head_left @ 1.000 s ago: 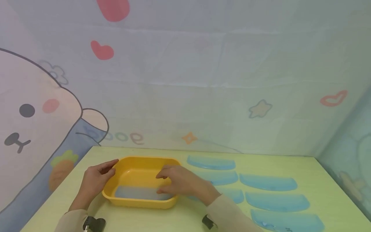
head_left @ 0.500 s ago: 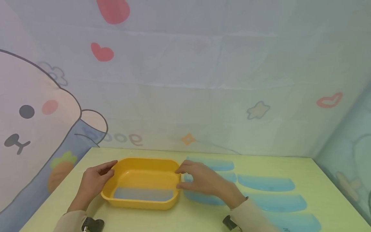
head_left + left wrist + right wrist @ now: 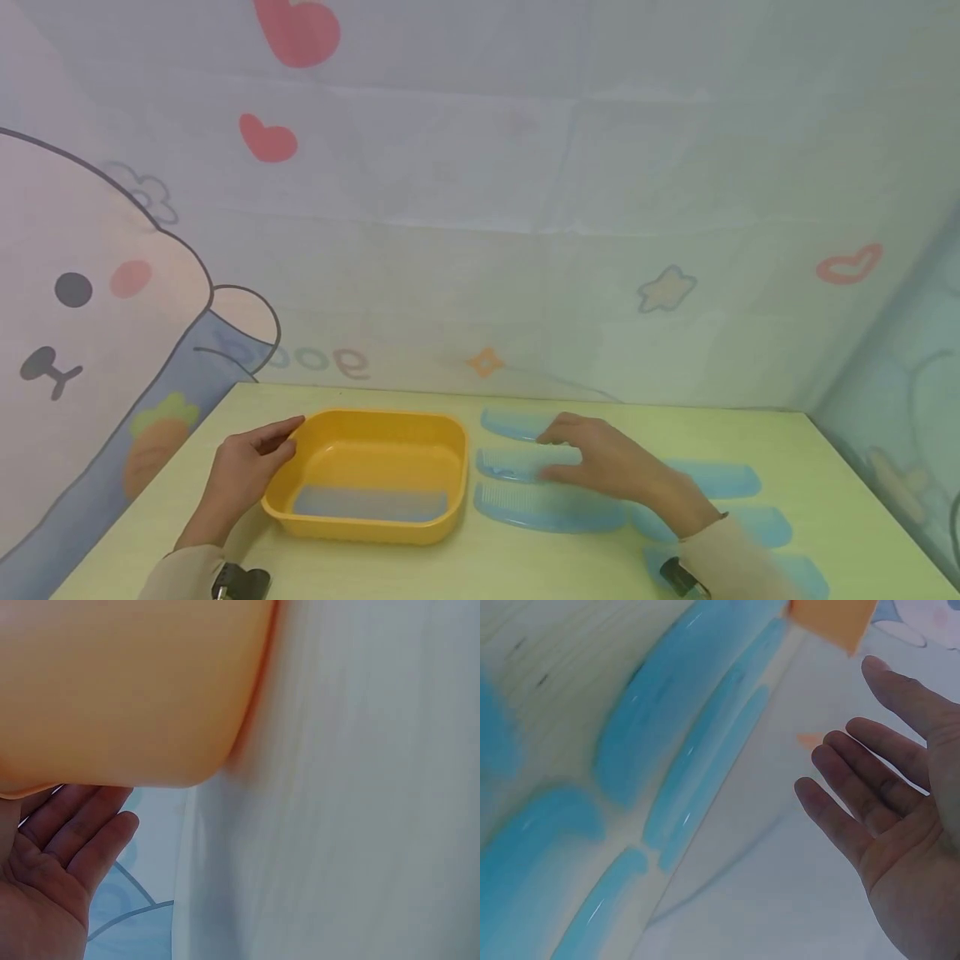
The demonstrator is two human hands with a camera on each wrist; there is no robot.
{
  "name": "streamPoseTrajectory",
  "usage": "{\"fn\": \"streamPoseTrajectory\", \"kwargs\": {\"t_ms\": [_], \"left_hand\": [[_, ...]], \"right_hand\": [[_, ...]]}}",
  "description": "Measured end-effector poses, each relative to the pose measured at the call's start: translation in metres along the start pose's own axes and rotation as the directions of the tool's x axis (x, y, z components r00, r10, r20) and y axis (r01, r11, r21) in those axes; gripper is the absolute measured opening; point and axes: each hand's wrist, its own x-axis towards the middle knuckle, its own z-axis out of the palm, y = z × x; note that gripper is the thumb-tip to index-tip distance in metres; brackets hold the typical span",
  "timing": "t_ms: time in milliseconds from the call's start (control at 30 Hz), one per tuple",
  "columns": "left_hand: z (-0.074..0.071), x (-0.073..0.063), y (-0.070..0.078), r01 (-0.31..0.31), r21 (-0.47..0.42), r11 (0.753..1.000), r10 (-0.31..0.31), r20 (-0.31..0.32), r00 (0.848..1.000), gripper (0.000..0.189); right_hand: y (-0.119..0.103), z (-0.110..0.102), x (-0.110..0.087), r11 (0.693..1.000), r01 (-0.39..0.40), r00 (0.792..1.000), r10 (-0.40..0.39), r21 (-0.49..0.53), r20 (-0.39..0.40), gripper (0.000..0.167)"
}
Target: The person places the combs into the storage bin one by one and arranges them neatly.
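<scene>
A yellow plastic basin (image 3: 367,532) stands on the left of the table with a translucent blue comb (image 3: 367,503) lying along its front inside. My left hand (image 3: 243,471) rests against the basin's left side; in the left wrist view its fingers (image 3: 97,840) look fairly straight. My right hand (image 3: 611,458) hovers over the left column of blue combs, thumb and fingers apart. Beneath or beside it lie a near comb (image 3: 551,510), a middle comb (image 3: 510,463) and a far comb (image 3: 506,423), the last two partly covered. The right wrist view shows the palm (image 3: 911,870) holding nothing.
A second column of blue combs lies to the right: a back one (image 3: 731,481), a middle one (image 3: 772,527) and a front one (image 3: 810,573), partly hidden by the right arm. A printed cloth (image 3: 487,208) hangs behind the pale table (image 3: 495,575).
My right hand has drawn out of the basin and moved right, over the combs, with nothing in it. My left hand and the basin have stayed in place.
</scene>
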Motion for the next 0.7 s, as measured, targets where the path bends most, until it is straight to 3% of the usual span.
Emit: {"fn": "streamPoseTrajectory", "kwargs": {"t_ms": [333, 700], "left_hand": [[0.003, 0.002, 0.000, -0.002, 0.003, 1.000, 0.002, -0.009, 1.000, 0.037], [0.005, 0.003, -0.001, -0.012, -0.011, 1.000, 0.012, -0.017, 1.000, 0.036]], "right_hand": [[0.042, -0.024, -0.035, 0.993, -0.106, 0.994, 0.106, -0.050, 0.005, 0.041], [0.076, -0.044, -0.071, 0.977, -0.180, 0.983, 0.176, -0.114, -0.046, 0.048]]}}
